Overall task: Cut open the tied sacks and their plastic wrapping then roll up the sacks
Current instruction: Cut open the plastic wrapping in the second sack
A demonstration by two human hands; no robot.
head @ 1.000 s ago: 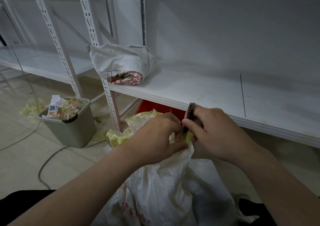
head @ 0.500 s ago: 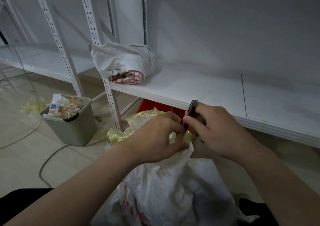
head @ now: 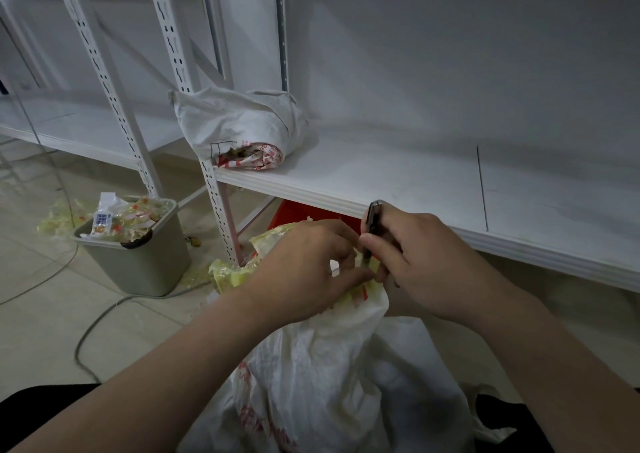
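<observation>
Pinching the bunched top of the white sack (head: 329, 366), the left hand (head: 311, 269) sits right against the right hand (head: 426, 265), which grips a dark cutter (head: 372, 224) upright, its lower end at the yellow plastic (head: 235, 274). The sack stands directly below both hands.

- Left hand (head: 304, 265), on a bare forearm coming in from the lower left, curls its fingers and pinches the gathered top of the sack (head: 329, 366).
- Right hand (head: 426, 265), entering from the right, grips a cutter (head: 372, 224) upright, close against the other's fingertips.
</observation>
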